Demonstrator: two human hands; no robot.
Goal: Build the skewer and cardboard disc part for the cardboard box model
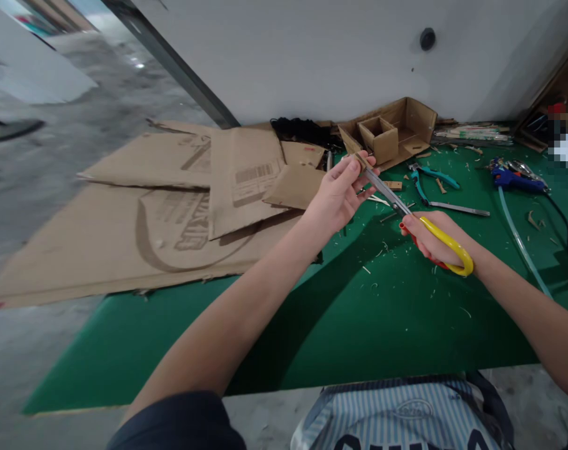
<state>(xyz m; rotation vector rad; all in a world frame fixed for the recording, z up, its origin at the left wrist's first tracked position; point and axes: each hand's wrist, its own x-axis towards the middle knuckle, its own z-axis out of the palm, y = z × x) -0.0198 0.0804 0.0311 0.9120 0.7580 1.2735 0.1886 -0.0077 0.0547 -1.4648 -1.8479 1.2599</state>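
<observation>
My left hand pinches a small brown piece of cardboard between thumb and fingers, raised over the table. My right hand is wrapped round the handles of a pair of scissors, one loop yellow and the other red. The scissor blades point up and left, and their tips reach the cardboard piece at my left fingertips. Whether the blades are closed on it I cannot tell. Behind my left hand stands an open cardboard box with a smaller compartment in it.
Flattened cardboard sheets overhang the left side of the green table. Teal-handled pliers, a metal blade-like strip and a blue glue gun with its cord lie right. Thin sticks lie by the wall; scraps are scattered about.
</observation>
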